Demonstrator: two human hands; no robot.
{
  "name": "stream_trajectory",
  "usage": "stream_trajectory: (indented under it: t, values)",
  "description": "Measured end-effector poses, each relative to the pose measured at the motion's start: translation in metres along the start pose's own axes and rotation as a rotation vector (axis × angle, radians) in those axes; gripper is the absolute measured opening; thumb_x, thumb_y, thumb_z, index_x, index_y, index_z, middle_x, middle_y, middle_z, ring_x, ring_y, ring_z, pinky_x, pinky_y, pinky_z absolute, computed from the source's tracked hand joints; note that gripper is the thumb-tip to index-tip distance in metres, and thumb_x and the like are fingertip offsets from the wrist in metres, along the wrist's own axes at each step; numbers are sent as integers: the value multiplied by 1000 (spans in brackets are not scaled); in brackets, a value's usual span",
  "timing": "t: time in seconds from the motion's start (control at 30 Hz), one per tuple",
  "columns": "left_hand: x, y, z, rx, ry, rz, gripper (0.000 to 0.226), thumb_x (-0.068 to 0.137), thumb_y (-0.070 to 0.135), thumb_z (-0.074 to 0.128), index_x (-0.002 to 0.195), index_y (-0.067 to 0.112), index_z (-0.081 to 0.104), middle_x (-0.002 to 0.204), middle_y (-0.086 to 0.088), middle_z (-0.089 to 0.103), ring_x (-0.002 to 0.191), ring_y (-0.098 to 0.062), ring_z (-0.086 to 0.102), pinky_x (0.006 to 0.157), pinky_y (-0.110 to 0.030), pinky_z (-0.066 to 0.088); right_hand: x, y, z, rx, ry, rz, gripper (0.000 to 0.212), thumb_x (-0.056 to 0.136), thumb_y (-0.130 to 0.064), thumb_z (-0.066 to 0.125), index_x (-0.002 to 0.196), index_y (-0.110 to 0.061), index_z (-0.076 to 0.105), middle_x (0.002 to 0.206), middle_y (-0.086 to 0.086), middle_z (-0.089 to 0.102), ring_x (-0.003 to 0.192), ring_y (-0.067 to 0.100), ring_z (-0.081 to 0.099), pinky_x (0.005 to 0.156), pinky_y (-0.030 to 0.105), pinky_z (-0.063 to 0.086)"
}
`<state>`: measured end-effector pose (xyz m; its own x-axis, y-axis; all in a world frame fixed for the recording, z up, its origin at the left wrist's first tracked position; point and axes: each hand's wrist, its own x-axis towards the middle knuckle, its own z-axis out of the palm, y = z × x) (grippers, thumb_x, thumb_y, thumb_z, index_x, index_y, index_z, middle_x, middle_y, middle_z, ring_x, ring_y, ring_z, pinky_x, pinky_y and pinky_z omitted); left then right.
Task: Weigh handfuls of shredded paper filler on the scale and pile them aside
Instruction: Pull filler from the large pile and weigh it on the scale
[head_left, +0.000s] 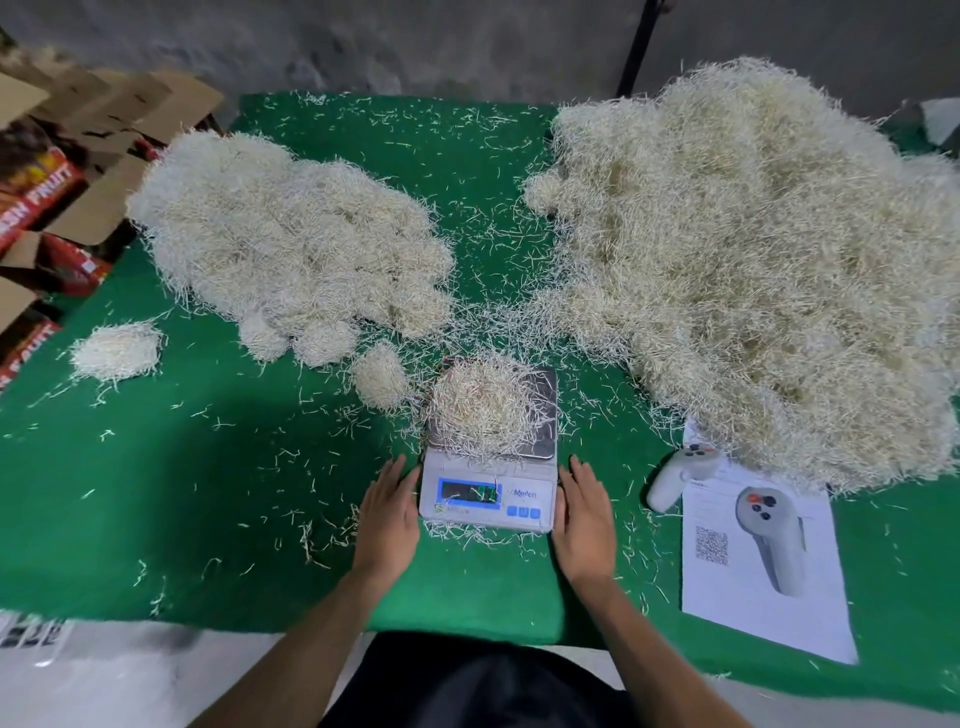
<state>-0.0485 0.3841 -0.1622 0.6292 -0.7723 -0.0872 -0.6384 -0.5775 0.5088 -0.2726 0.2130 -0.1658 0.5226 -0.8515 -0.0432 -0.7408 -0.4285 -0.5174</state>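
Shredded paper filler (488, 402) is sitting as a loose mound on the steel platform of the scale (488, 499), directly ahead of my two hands and between them. My left hand (387, 525) is lying flat on the green table cover (208, 519) just beside the scale's left edge, fingers straight and together, gripping nothing; whether its fingers are actually touching the casing I cannot tell. My right hand (584, 525) is mirroring it along the scale's right edge, fingers likewise stretched out and relaxed, holding nothing. Both are flanking the lit blue display, whose digits are too blurred for me to read. Ahead of my left hand and off to its outer side, a broad pile of rounded clumps (291, 244) is spreading across the cover, with one clump (379, 374) lying just beside the scale's far left corner and a separate small clump (117, 351) lying well out to the left. Ahead of my right hand and to its outer side, a much larger, fluffier heap (753, 260) is covering that end of the table. Just outside my right hand, a white handheld controller (680, 478) is resting partly on a printed sheet (763, 597). Stray strands are lying scattered over the cover around both hands. Beyond the far left edge, cardboard fruit boxes (47, 192) are standing stacked.
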Motion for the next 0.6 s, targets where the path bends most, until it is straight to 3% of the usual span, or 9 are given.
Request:
stream_trajectory:
  t: [0.43, 0.6]
  values:
    - [-1, -6, 2, 6, 6, -25, 45, 105, 15, 47, 150, 19, 49, 164, -2, 31, 153, -21, 24, 125, -42, 18, 2, 2, -7, -54, 22, -30, 38, 107, -26, 50, 142, -13, 60, 158, 4, 45, 148, 23, 40, 124, 42, 29]
    - [16, 6, -10, 64, 41, -85, 33, 98, 17, 58, 131, 18, 63, 147, -2, 50, 139, -26, 41, 112, -46, 33, 7, 5, -21, -110, -16, -95, 34, 107, -23, 51, 136, -10, 65, 150, 8, 54, 134, 28, 51, 115, 40, 39]
